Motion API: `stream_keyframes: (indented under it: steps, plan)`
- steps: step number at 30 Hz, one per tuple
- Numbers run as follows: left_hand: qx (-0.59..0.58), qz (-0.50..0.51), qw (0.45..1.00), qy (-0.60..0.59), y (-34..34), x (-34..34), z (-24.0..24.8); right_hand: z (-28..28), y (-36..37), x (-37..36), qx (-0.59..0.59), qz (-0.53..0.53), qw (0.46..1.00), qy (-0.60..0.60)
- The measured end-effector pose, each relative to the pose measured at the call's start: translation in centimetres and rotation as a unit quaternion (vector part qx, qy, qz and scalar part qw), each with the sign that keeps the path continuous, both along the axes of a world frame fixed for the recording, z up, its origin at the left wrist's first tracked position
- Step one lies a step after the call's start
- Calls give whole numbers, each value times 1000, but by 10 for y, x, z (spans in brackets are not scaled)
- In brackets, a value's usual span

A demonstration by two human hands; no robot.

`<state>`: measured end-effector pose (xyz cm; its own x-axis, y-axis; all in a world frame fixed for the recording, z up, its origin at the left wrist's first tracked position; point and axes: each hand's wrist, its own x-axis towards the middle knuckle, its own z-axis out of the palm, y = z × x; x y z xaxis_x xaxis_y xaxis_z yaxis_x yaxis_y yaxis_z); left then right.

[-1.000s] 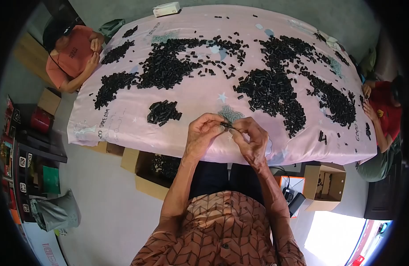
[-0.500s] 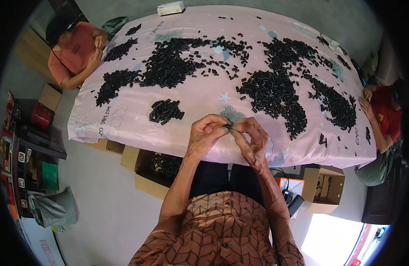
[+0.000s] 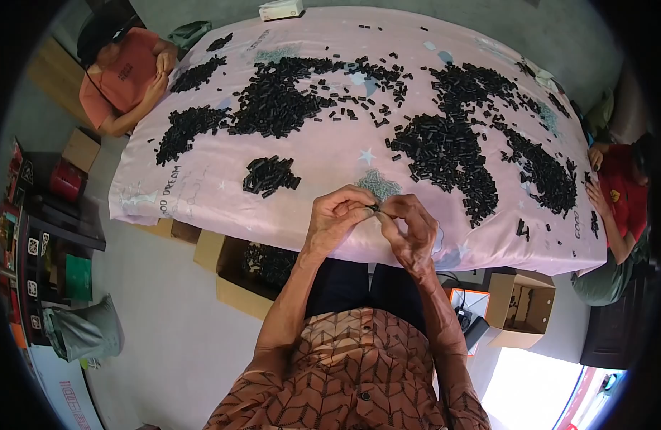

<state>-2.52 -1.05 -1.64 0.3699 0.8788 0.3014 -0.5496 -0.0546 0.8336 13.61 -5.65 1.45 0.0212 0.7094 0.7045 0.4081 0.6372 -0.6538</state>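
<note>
Over the near edge of the table, my left hand (image 3: 339, 218) is closed, its thumb and forefinger pinching a small black plastic piece (image 3: 374, 208). My right hand (image 3: 410, 228) meets it there with fingers pinched together; whatever lies in its fingertips is too small to make out. Just beyond the fingertips lies a little heap of silvery-green small parts (image 3: 379, 184). To the left sits a small pile of black cylindrical pieces (image 3: 271, 176). A much larger black pile (image 3: 445, 150) spreads out to the right, and another (image 3: 273, 100) lies farther off at the left.
A pink cloth (image 3: 323, 161) covers the table. One person in an orange shirt (image 3: 126, 82) sits at the left end, another in red (image 3: 624, 186) at the right. Below the near edge stand an open carton (image 3: 233, 290) with black pieces and a second cardboard box (image 3: 520, 308).
My hands stay together at nearly the same spot, with slight finger movement around the black piece. The whole view has shifted a little.
</note>
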Motion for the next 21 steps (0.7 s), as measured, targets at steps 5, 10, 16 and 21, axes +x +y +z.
stream_keyframes:
  steps: [5, 10, 16, 21]
  plan:
    - [17, -5, 1000, 0, 0, 1, -2, -3, -3, 2, -24, 9, 1000, 10]
    - [41, -18, 999, 31, 1, -4, -4, -4, -6, 8, -53, 35, 998, -2]
    - [-9, -31, 999, -3, 1, -5, -4, -8, -10, 1, -69, 37, 997, 28]
    - [-66, -72, 993, -68, 2, -10, -4, -7, -10, -10, 16, 23, 999, 33]
